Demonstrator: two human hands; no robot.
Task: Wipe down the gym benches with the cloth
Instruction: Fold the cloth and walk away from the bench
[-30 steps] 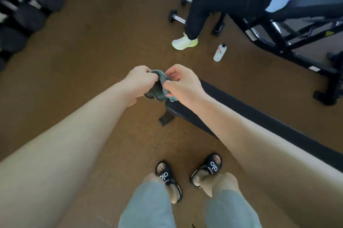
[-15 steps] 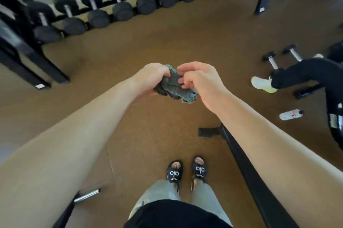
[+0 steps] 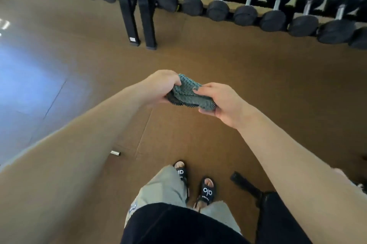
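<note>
1. Both hands hold the bunched teal cloth [image 3: 186,92] at chest height: left hand [image 3: 158,88] gripping its near end, right hand [image 3: 224,102] pinching its far end.
2. Compared with a second ago, I see my view has swung; the dumbbell rack [image 3: 258,11] now sits beyond the grip.
3. Only a bench end [image 3: 264,200] shows, below and right of the grip; I judge wiping has paused.

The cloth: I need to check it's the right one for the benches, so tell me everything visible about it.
The teal-grey knobbly-textured cloth looks like soft, thick microfibre with a darker beaded edge underneath. It is bunched and folded, held in the air above the brown floor. The left hand grips its left end and the right hand pinches its right end. Nothing else touches it.
</note>
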